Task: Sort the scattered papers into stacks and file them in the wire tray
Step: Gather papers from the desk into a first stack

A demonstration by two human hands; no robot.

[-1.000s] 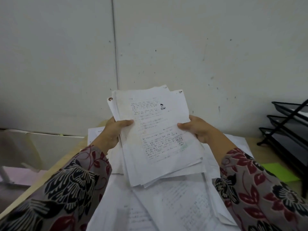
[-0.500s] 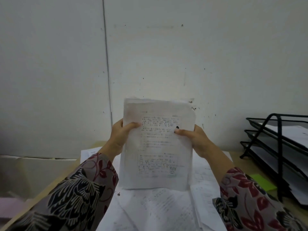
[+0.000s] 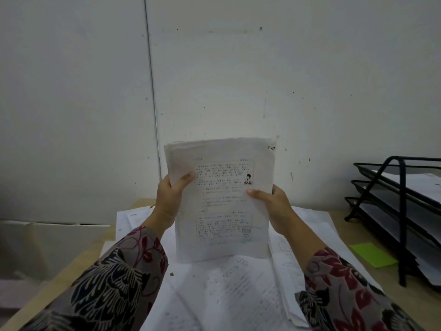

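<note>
Holding the stack of papers (image 3: 222, 211) upright over the middle of the tabletop (image 3: 78, 259), printed face toward the camera, lower edge reaching down to the loose sheets (image 3: 226, 295) spread beneath; not telling for certain whether edge and sheets are touching. Showing squared, even edges now, against the fanned and slanted bundle of a second ago. Keeping the same upright stance as half a second back, with a small drawn figure showing at the upper right of the front page.

Lying under and around the stack, covering most of the light wooden tabletop between the two patterned sleeves (image 3: 114, 290). Sitting at the right edge, well apart from the stack: the black wire tray (image 3: 403, 211), tiered, with white sheets already resting in its levels. Lying just beside the tray's foot: a green note (image 3: 373, 258). Rising behind everything: a pale, speckled wall (image 3: 238, 68) with a vertical seam left of centre. Standing low at the left, beyond the tabletop's edge: a white box (image 3: 47, 240).

Clamping the stack's left side with the left hand (image 3: 168, 199), thumb lying across the front sheet, fingers hidden behind. Clamping the right side with the right hand (image 3: 274, 206) a little lower, thumb likewise pressing on the front page. Both grips closing firmly round the stack, nothing else in either.
</note>
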